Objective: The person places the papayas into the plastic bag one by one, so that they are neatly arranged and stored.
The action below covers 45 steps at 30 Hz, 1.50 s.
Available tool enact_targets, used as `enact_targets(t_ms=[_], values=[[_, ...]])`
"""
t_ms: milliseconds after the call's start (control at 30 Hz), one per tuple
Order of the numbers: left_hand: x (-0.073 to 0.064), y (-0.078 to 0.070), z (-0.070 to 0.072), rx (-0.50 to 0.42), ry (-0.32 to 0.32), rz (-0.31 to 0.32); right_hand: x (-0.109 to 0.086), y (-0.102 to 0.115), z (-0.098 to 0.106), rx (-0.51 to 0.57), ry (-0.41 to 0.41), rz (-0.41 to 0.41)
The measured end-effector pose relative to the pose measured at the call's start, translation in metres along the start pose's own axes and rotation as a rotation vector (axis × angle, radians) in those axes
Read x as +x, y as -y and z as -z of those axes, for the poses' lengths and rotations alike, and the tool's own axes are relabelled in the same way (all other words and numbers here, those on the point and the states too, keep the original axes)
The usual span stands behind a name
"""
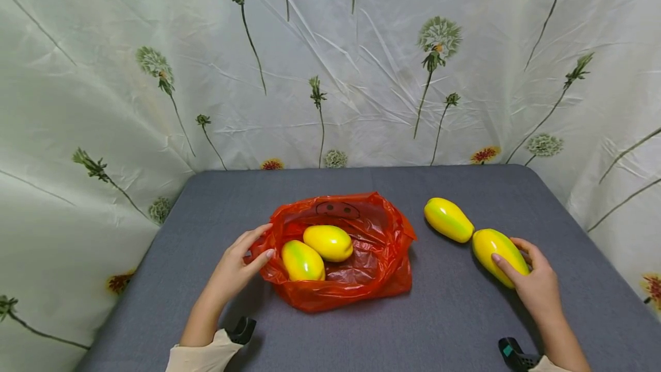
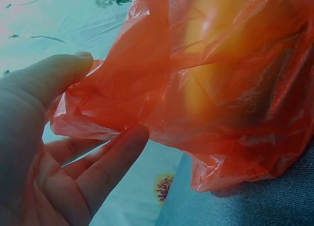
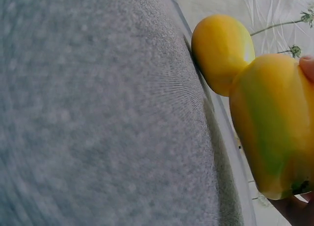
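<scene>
A red plastic bag (image 1: 356, 290) lies mouth up on the grey table, with two glossy yellow-green papayas (image 1: 327, 243) inside. At the bag's left edge is my left hand (image 1: 234, 268). Its thumb and fingers are spread apart and touch the film; in the left wrist view a flap of the bag (image 2: 113, 98) sits between them. My right hand (image 1: 539, 286) holds a third papaya (image 1: 498, 254) on the right, thumb on the near side and fingers on the far side. Just beyond it, another papaya (image 1: 448, 220) rests on the table, its end close to the held one.
The grey cloth-covered table (image 1: 330, 343) carries the bag and fruit. Behind and at the sides hangs a pale curtain (image 1: 361, 73) printed with dandelions. A black wrist device (image 1: 241, 330) sits by the left sleeve, and another (image 1: 516, 355) by the right.
</scene>
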<state>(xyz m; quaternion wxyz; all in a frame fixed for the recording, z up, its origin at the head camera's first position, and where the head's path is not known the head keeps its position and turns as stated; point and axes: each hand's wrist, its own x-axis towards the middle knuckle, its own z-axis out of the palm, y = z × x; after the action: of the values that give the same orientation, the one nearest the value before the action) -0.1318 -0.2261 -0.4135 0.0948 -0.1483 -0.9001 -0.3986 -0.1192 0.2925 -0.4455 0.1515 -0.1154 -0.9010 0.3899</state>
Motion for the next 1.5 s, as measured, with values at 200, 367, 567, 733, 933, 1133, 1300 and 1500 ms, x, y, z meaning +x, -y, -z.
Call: enact_targets(t_ms=[200, 367, 567, 733, 933, 1133, 1300, 1500], values=[[0.0, 0.0, 0.0, 0.002, 0.001, 0.003, -0.001, 0.006, 0.0, 0.013, -0.071, 0.016], [0.001, 0.001, 0.0, 0.002, 0.0, -0.006, -0.003, 0.013, 0.0, 0.027, -0.114, 0.046], [0.0, 0.002, 0.0, 0.001, -0.001, -0.004, -0.007, 0.022, -0.001, 0.025, -0.126, 0.112], [0.0, 0.001, 0.0, 0.001, -0.003, -0.003, -0.009, 0.028, -0.007, 0.061, -0.128, 0.183], [0.001, 0.002, -0.001, 0.009, -0.006, -0.008, 0.007, -0.004, -0.029, 0.087, -0.152, 0.277], [0.001, 0.002, 0.0, 0.006, -0.001, 0.005, 0.012, -0.004, -0.038, 0.139, -0.081, 0.288], [0.001, 0.002, 0.0, 0.002, 0.001, 0.011, 0.001, 0.045, -0.029, 0.209, 0.003, 0.334], [0.0, 0.002, 0.0, -0.003, 0.0, 0.009, -0.008, 0.095, -0.028, 0.251, 0.058, 0.368]])
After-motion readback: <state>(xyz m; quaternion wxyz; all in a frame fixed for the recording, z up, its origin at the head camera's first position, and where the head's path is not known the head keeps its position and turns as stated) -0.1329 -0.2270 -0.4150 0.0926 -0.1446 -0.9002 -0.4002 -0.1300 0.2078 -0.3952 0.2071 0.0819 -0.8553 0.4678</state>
